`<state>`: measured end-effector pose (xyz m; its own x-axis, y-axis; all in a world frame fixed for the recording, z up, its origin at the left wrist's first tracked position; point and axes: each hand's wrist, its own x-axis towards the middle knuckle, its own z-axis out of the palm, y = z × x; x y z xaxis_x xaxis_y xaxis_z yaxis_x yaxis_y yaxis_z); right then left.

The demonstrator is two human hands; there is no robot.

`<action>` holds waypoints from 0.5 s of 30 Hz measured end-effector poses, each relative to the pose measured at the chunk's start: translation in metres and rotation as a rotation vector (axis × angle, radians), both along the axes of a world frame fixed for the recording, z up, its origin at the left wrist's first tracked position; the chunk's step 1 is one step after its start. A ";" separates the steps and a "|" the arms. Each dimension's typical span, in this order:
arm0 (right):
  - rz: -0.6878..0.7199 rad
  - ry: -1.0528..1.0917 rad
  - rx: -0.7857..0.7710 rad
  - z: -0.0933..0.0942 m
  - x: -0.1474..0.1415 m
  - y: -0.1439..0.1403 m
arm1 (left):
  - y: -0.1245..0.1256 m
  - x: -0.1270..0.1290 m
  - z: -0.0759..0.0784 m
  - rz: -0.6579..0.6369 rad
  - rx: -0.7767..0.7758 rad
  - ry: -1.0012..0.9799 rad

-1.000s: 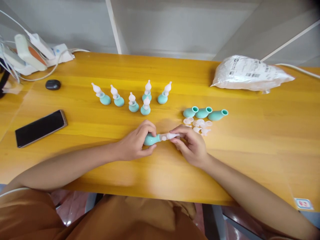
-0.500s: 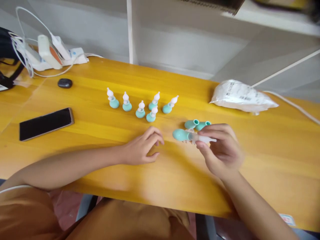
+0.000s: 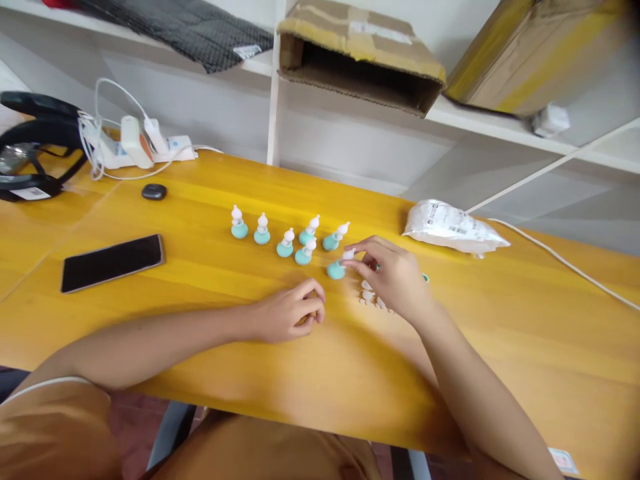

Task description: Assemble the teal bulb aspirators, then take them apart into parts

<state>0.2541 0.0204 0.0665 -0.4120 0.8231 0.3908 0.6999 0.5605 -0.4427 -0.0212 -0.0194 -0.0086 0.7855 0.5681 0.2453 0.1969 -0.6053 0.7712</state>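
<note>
My right hand (image 3: 395,270) pinches the white nozzle of a teal bulb nasal aspirator (image 3: 337,270), whose rounded base is at the tabletop. Left of it stand several similar aspirators in loose rows, among them one (image 3: 239,229) at the far left and one (image 3: 331,242) just behind the held one. My left hand (image 3: 287,312) rests on the table in front of them, empty, its fingers loosely bent and slightly apart. Small whitish parts (image 3: 369,295) lie below my right hand. Behind that hand a teal rim (image 3: 425,278) shows; the rest is hidden.
A phone (image 3: 113,263) and a small black case (image 3: 154,192) lie on the left. Further back are a power strip (image 3: 180,148) with cables and a black headset-like object (image 3: 45,147). A plastic-wrapped package (image 3: 453,227) sits back right, under shelves holding cardboard boxes (image 3: 360,33).
My right hand has brought the aspirator leftward from the air and turned it nozzle-up at the table beside the others. My left fingers have curled in more. The view has tilted up.
</note>
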 end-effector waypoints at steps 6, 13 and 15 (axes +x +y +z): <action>-0.098 0.089 -0.072 -0.016 0.002 0.012 | 0.001 -0.001 -0.001 -0.011 0.018 0.016; -0.106 0.180 -0.060 -0.026 -0.007 0.013 | 0.001 0.000 -0.001 -0.013 0.038 0.019; -0.115 0.199 -0.082 -0.027 -0.008 0.013 | 0.001 0.000 0.000 -0.016 0.029 0.022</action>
